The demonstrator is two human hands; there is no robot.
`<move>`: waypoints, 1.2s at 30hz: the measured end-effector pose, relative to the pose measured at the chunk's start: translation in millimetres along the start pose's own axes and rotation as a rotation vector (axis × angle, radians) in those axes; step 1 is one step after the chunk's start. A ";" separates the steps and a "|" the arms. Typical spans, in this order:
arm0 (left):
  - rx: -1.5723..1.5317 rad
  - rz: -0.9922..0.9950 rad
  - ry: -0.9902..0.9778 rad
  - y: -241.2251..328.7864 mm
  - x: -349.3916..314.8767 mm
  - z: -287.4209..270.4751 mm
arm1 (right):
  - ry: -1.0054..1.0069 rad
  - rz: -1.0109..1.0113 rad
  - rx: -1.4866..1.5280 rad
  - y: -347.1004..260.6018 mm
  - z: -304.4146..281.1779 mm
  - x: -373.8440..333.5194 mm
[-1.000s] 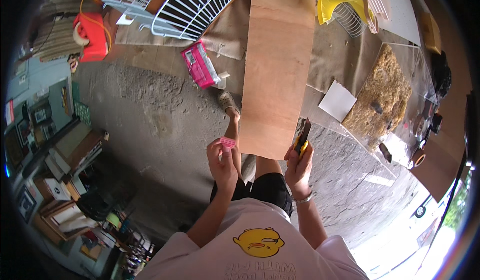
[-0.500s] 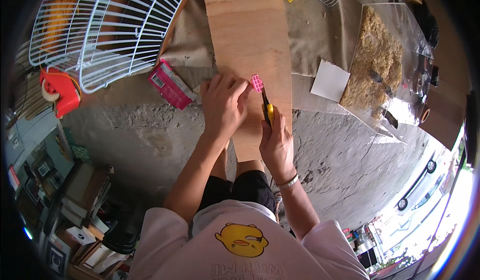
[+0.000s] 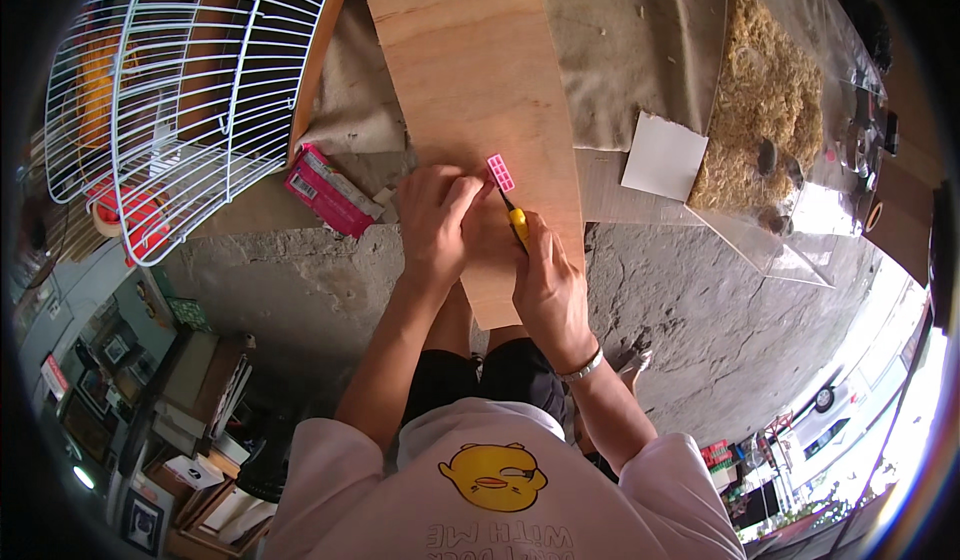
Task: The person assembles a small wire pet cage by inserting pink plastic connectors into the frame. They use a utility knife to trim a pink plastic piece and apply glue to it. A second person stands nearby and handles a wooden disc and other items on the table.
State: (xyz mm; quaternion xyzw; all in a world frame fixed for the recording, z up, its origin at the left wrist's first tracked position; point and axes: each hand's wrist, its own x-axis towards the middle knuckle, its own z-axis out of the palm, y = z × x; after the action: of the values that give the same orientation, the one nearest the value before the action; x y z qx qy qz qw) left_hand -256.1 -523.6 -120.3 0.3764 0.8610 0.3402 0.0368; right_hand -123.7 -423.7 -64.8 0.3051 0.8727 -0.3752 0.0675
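A small pink piece with a pale grid (image 3: 501, 172) stands out over the wooden board (image 3: 480, 80). My left hand (image 3: 437, 222) has its fingers curled, thumb and forefinger pinched at the near left edge of that piece; the contact is partly hidden. In my right hand (image 3: 550, 285) is a slim yellow-and-black craft knife (image 3: 518, 224), its fingers wrapped round the handle. The knife's thin dark tip meets the lower end of the pink piece. Left of my left hand lies a torn-open pink packet (image 3: 332, 192).
A white wire cage (image 3: 215, 90) fills the upper left, beside a red tape dispenser (image 3: 125, 215). To the right are a white square card (image 3: 664, 156) and a clear box (image 3: 760, 110) with straw-like bedding. Cracked grey concrete floor (image 3: 680, 300) lies nearer.
The view has shifted a little. Both hands and the pink piece have moved slightly left; the piece is tilted the other way, and the knife leans further left.
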 end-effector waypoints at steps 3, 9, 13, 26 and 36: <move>-0.007 0.017 0.043 1.0 3.3 2.2 | 0.005 -0.030 -0.004 3.3 1.7 -3.3; -0.007 0.022 0.082 2.8 5.2 5.3 | -0.029 -0.021 -0.024 0.6 -7.9 -3.3; -0.031 0.040 0.068 2.4 7.1 4.3 | -0.020 -0.052 -0.064 2.4 -6.5 -2.1; -0.178 0.070 0.048 -3.3 8.1 5.2 | -0.046 -0.121 -0.076 1.6 -14.5 6.6; -0.164 0.051 0.051 -0.8 10.1 4.8 | -0.064 -0.057 -0.090 -9.4 -19.1 6.8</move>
State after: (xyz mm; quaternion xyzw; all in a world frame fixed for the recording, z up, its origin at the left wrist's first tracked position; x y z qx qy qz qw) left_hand -262.2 -514.6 -122.6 0.3850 0.8210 0.4200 0.0369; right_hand -132.6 -412.2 -47.8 0.2645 0.8945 -0.3468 0.0981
